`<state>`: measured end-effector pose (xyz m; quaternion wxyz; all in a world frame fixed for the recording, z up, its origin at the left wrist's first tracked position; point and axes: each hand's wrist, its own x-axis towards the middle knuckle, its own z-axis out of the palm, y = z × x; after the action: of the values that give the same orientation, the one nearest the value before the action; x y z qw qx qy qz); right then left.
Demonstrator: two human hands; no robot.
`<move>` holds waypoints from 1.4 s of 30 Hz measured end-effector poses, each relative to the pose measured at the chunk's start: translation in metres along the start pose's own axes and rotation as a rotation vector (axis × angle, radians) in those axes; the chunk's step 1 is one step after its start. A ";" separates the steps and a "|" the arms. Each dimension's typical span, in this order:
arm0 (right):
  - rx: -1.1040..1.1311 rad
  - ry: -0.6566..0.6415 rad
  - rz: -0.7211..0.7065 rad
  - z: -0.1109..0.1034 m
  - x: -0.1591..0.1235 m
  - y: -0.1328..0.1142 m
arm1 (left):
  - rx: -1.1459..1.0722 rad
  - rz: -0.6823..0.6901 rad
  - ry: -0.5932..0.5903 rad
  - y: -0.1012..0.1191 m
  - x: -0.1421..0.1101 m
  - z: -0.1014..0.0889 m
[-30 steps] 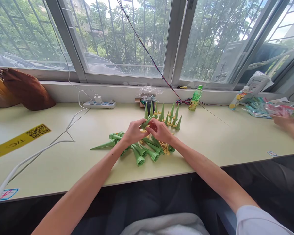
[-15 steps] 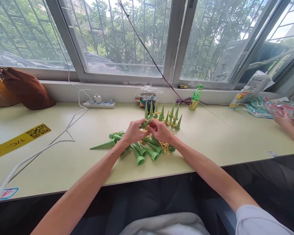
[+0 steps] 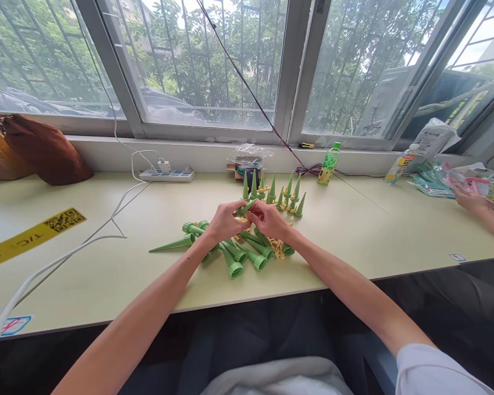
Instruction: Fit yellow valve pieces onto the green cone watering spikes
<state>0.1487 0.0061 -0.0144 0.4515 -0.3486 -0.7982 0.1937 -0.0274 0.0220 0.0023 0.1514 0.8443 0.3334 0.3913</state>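
Note:
Both my hands meet over the middle of the pale table (image 3: 107, 263). My left hand (image 3: 224, 221) and my right hand (image 3: 269, 220) are closed together on one green plastic cone spike (image 3: 247, 207), its tip pointing up and away. Beneath them lies a heap of several green cone spikes (image 3: 234, 255) on their sides, mixed with small yellow pieces (image 3: 278, 247). One long spike (image 3: 170, 244) points left. Behind the hands, several green spikes stand upright (image 3: 274, 192) in a group.
A white power strip (image 3: 167, 175) and its cable (image 3: 57, 260) run along the left. A brown bag (image 3: 41, 151) sits far left, a yellow label (image 3: 28, 237) near it. A green bottle (image 3: 328, 164) stands by the window. Another person's hand (image 3: 473, 202) handles packets (image 3: 436, 184) at right.
My hands have stayed nearly still on the cone spike, with only slight finger shifts. The other person's hand at the right edge has moved among the packets.

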 end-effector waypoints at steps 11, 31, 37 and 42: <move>0.019 -0.001 -0.007 0.000 0.001 0.001 | -0.013 -0.027 -0.002 0.002 0.000 -0.001; -0.152 0.036 0.001 -0.005 0.002 -0.007 | -0.015 -0.021 0.090 0.004 0.002 -0.001; -0.146 0.048 -0.020 -0.004 0.002 -0.004 | -0.023 -0.022 0.082 -0.004 0.002 0.002; -0.097 0.099 0.048 -0.003 0.002 -0.002 | -0.043 -0.022 0.083 -0.007 0.002 0.003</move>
<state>0.1501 0.0066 -0.0101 0.4682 -0.3983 -0.7747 0.1482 -0.0275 0.0282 -0.0016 0.1600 0.8202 0.3402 0.4313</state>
